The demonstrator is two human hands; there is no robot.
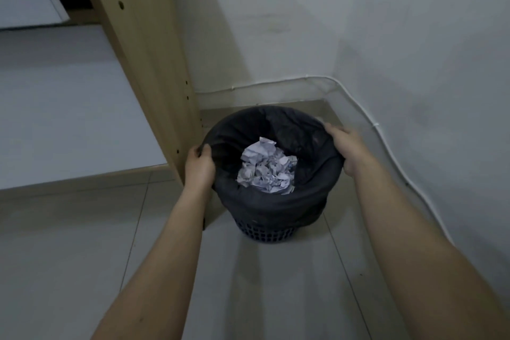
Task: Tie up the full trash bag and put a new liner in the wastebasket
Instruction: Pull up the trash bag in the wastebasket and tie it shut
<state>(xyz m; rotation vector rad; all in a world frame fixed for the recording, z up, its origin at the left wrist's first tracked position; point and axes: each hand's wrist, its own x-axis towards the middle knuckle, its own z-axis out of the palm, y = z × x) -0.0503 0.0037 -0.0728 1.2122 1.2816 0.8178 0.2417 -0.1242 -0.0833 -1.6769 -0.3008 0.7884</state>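
A dark mesh wastebasket point(265, 234) stands on the floor in a room corner. A black trash bag point(270, 207) lines it, its edge folded down over the rim. Crumpled white paper point(266, 167) lies inside the bag. My left hand point(199, 165) grips the bag's edge at the left rim, fingers curled round it. At the right rim my right hand point(345, 149) holds the bag's edge, fingers over the top and thumb on the outside.
A light wooden post point(154, 69) of a furniture frame stands just left of the basket. White walls point(414, 50) meet behind it, with a white cable point(369, 119) running along their base. Grey floor tiles point(276, 284) stretch toward me.
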